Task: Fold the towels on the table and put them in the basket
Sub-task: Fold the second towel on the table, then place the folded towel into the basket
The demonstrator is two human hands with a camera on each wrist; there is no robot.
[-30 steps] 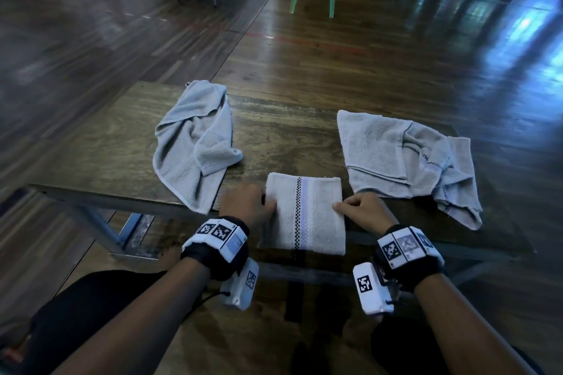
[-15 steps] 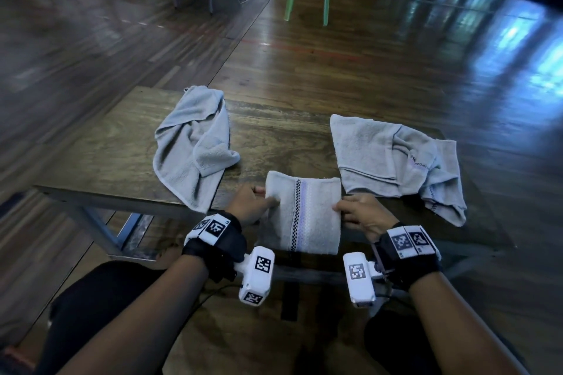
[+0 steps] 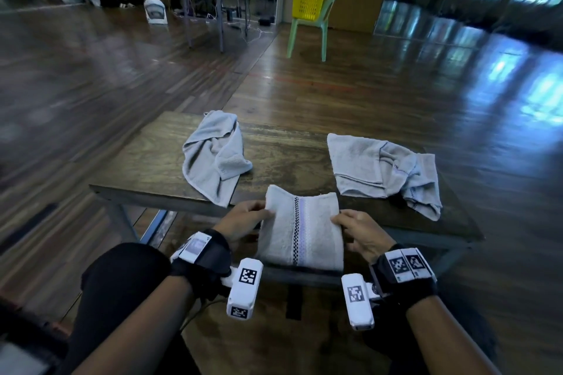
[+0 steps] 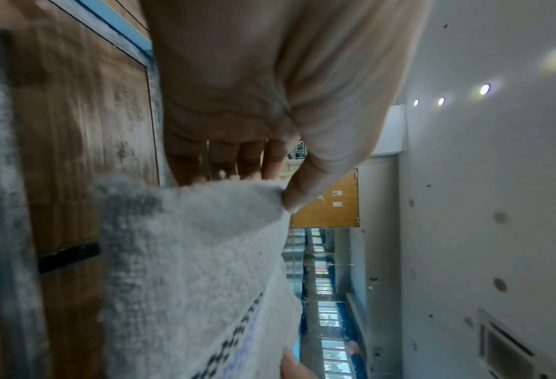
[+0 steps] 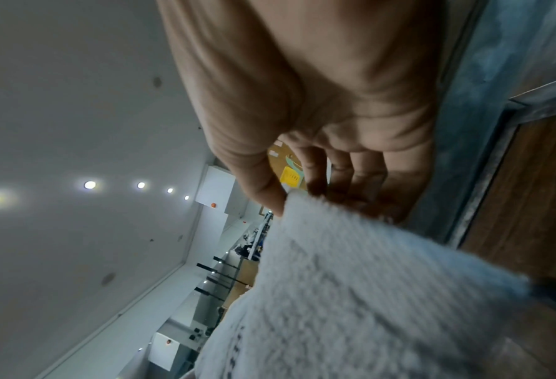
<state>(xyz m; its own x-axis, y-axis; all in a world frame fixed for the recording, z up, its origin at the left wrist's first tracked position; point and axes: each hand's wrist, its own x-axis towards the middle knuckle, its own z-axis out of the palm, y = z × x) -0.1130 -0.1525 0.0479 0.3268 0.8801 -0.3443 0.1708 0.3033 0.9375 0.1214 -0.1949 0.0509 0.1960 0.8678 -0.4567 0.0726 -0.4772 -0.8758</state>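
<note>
Folded towel [image 3: 300,231] at 6 o'clock table [image 3: 146,167] edge, left hand [image 3: 240,222] pinching its left side, right hand [image 3: 359,231] pinching right side, yellow basket [image 3: 307,3] on chair [image 3: 307,30] at 12 o'clock, two loose towels [image 3: 213,158] behind.

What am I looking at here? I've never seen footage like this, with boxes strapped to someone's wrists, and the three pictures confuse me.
No machine: a person is folding towels, wearing three cameras. The wide picture comes from a camera on the head, looking down at both hands. The white boxes on the wrists are the other two cameras; each looks along its own hand, so those pictures appear sideways and very close.

The left hand and right hand each pinch a side of a folded striped towel at the table's near edge. Two unfolded grey towels lie further back, one left, one right. The yellow basket stands on a green chair across the room.
</note>
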